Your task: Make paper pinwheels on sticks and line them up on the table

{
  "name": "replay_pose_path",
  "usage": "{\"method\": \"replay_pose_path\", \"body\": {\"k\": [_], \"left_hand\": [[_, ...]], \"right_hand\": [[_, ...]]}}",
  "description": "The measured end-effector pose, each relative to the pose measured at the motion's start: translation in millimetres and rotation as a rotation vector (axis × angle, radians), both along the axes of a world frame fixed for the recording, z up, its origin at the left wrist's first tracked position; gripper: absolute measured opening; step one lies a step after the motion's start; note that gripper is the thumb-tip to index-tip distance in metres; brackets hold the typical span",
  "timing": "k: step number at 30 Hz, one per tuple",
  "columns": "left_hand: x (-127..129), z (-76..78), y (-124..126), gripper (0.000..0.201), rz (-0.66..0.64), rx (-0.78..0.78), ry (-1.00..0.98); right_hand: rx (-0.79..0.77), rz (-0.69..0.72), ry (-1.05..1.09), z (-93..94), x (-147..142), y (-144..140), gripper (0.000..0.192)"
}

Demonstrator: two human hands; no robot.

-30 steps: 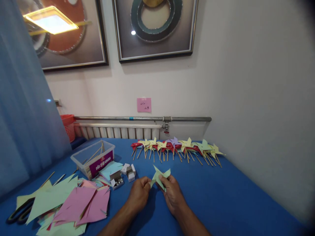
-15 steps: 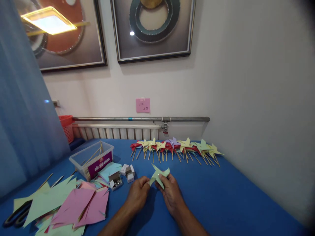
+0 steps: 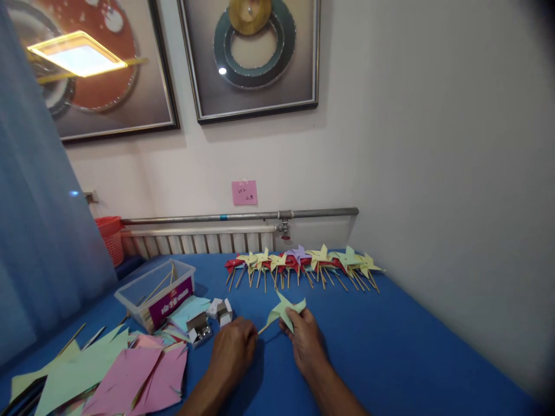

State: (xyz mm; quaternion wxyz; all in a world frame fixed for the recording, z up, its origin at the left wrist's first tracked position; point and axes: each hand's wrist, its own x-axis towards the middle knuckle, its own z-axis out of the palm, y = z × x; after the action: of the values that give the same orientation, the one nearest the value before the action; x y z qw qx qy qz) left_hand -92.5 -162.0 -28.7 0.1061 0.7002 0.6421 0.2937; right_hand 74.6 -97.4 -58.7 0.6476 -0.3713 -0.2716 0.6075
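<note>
from my feed, far left on the blue table (image 3: 390, 352) lie pink and green paper sheets (image 3: 117, 375), then a clear plastic box (image 3: 154, 289) holding wooden sticks, with small open white boxes (image 3: 208, 320) just beside it. my left hand (image 3: 232, 349) is curled closed around the end of a thin wooden stick (image 3: 265, 327). my right hand (image 3: 306, 341) pinches the light green paper pinwheel (image 3: 287, 309) between thumb and fingers, just above the table near its middle. behind, a row of finished pinwheels (image 3: 301, 264) lines the wall.
</note>
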Motion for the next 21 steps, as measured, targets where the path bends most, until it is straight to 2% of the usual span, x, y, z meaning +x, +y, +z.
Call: {"method": "replay_pose_path", "body": {"k": [3,6,9,14,21], "left_hand": [[-1,0.3,0,0.016,0.041,-0.023,0.002],[-4,4.1,3,0.014,0.133,-0.034,-0.059],[-4,10.6,14,0.020,0.202,-0.022,-0.137],[6,25.0,56,0.021,0.294,0.005,-0.195],[31,37.0,125,0.017,0.459,-0.014,-0.146]], "right_hand": [[0.017,0.012,0.015,0.3,0,1,0.033],[-0.006,-0.045,0.008,0.4,-2,1,0.039],[0.006,-0.079,-0.152,-1.0,-9,0,0.042],[0.163,0.025,-0.476,-2.7,-21,-9,0.040],[0.158,0.026,-0.498,-5.3,-24,-9,0.035]]}}
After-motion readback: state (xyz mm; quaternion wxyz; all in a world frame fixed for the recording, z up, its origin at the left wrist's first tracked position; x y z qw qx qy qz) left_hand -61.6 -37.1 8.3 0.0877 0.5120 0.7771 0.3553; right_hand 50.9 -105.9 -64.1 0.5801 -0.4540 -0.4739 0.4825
